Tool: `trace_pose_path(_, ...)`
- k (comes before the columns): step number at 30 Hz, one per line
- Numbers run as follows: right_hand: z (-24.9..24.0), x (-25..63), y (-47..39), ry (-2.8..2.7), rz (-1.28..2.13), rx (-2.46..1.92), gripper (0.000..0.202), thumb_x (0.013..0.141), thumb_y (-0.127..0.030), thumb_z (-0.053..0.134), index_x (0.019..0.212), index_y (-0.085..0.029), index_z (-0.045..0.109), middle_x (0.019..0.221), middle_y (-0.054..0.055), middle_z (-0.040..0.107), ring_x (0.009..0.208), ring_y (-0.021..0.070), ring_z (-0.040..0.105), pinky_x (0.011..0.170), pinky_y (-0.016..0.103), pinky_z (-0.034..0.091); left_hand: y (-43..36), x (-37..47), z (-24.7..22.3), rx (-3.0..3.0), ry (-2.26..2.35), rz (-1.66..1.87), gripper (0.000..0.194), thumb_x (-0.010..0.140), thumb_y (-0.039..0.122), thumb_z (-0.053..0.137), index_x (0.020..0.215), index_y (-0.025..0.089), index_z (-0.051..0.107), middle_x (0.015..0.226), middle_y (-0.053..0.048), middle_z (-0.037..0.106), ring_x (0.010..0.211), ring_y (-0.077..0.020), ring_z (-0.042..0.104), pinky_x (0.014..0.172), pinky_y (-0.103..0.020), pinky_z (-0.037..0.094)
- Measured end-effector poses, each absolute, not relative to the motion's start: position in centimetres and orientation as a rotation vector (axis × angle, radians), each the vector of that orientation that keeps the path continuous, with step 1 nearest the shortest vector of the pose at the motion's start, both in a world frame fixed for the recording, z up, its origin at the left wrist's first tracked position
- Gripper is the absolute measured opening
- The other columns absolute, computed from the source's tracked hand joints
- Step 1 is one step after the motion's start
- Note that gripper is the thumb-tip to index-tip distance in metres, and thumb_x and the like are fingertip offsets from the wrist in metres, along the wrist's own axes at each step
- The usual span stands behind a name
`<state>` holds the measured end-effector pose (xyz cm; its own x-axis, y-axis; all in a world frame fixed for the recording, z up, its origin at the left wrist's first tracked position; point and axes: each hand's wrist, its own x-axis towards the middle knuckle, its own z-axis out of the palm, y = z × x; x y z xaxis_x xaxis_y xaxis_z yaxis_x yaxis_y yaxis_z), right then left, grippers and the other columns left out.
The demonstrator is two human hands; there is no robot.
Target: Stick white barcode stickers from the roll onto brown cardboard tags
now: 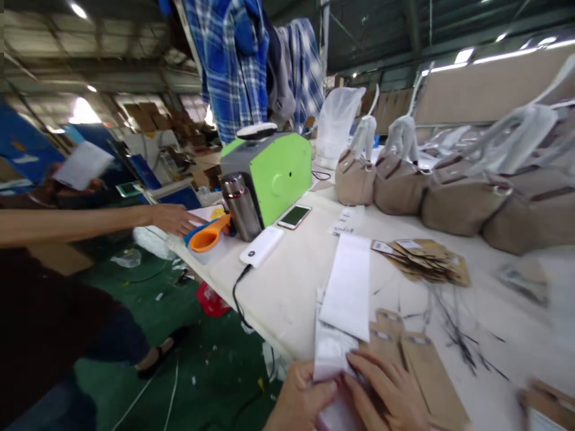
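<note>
Left hand: curled, thumb pinching the thin white paper packet at the table edge.
Right hand: fingers laid flat, gripping nothing, resting on the packet's lower end.
Beside the fingers: flat brown card tags, judged not yet handled.
Beyond the fingertips: a fanned pile of brown tags, seemingly finished; loose black strings.
Far left: a co-worker's hand.

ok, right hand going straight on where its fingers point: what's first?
Right hand meets the white slip at once: its fingertips are already on it, left hand pinching it. Beyond, probably the long white strip.
</note>
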<state>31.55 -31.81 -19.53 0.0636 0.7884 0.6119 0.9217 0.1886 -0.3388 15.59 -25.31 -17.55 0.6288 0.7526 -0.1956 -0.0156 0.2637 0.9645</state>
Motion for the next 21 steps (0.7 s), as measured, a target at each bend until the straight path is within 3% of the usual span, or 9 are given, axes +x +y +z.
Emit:
trace_pose_path(5,-18.3,30.7,-31.8,-1.661,-0.192,-1.640,0.019,0.083,-0.032,0.055,0.097,-0.023,0.064,0.094,0.005,0.068,0.087,0.0180,0.064,0.070,0.030,0.052,-26.0,16.1,-17.4,0.926,0.776,0.572,0.037,0.059,0.042,0.075,0.085,0.016,0.074,0.070,-0.002,0.068,0.068,-0.0145,0.056,0.066,-0.024,0.040)
trace_pose_path(14,-18.6,30.5,-32.1,-1.779,-0.303,-1.597,0.026,0.080,-0.024,0.058,0.105,-0.018,0.060,0.098,0.007,0.068,0.087,0.0191,0.063,0.072,0.032,0.048,-25.5,15.6,-18.7,0.963,0.769,0.583,0.041,0.061,0.041,0.074,0.091,0.014,0.072,0.075,-0.006,0.069,0.073,-0.0187,0.058,0.071,-0.028,0.043)
trace_pose_path(21,-18.2,30.2,-32.3,-1.653,-0.085,-1.637,0.020,0.083,-0.027,0.054,0.103,-0.024,0.058,0.097,0.003,0.067,0.089,0.0165,0.063,0.073,0.029,0.049,-25.3,15.6,-17.8,0.962,0.767,0.527,0.039,0.066,0.035,0.071,0.099,0.014,0.069,0.084,-0.006,0.069,0.079,-0.0193,0.058,0.073,-0.027,0.043)
